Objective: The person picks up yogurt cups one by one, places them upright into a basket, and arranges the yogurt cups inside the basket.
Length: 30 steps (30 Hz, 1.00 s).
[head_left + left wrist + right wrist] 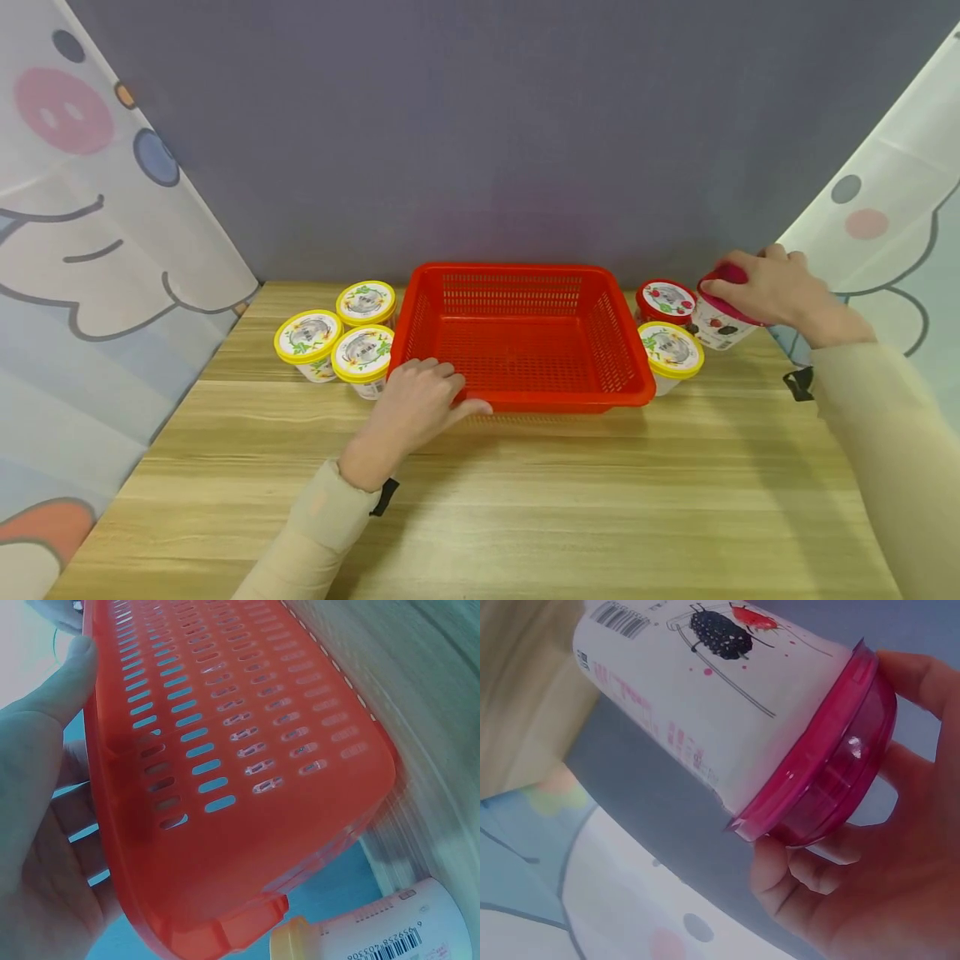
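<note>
My left hand [420, 398] grips the rim of a red plastic basket [510, 408] at its near left corner. In the left wrist view the thumb [64, 682] lies along the rim and the fingers reach behind the slotted wall. At the right, my right hand [772, 287] holds a white tub [722, 327] by its clear pink domed lid [829, 780]. Berries and a barcode are printed on the tub's side. Right beside it stand a red-lidded tub [666, 300] and a yellow-lidded tub [671, 350]. The basket's slotted floor shows bare.
Left of the basket, three yellow-rimmed tubs [307, 335] stand close together on the wooden table [562, 500]. A grey panel [450, 125] rises behind the table. Cartoon-printed curtains [90, 208] hang at both sides.
</note>
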Tool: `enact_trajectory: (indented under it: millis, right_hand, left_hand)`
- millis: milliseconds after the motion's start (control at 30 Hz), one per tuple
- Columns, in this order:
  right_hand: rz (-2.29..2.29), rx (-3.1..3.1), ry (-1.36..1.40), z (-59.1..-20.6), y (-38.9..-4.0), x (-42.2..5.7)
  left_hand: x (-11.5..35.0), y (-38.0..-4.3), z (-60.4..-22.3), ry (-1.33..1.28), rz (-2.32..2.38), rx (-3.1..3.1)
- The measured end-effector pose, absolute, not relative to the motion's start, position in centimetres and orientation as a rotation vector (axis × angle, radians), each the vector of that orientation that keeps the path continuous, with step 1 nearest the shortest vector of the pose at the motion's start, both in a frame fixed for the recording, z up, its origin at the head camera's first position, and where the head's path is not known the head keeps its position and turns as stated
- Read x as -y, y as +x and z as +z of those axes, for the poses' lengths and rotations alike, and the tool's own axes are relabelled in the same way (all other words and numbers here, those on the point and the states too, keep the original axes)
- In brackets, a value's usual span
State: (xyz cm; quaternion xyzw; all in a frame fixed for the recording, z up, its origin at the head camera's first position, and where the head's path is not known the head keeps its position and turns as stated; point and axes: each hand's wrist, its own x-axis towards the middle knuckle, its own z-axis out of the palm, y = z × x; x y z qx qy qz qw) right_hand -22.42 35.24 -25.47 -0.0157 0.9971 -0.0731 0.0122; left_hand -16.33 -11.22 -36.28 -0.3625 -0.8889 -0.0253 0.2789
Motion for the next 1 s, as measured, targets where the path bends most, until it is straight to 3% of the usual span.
enact_trajectory:
  millis: [1000]
  right_hand:
    - [-0.235,-3.151,-0.160,-20.2,-24.6,-29.3]
  left_hand:
    - [11.3,-16.2,-36.2,-0.979,-0.093,2.416]
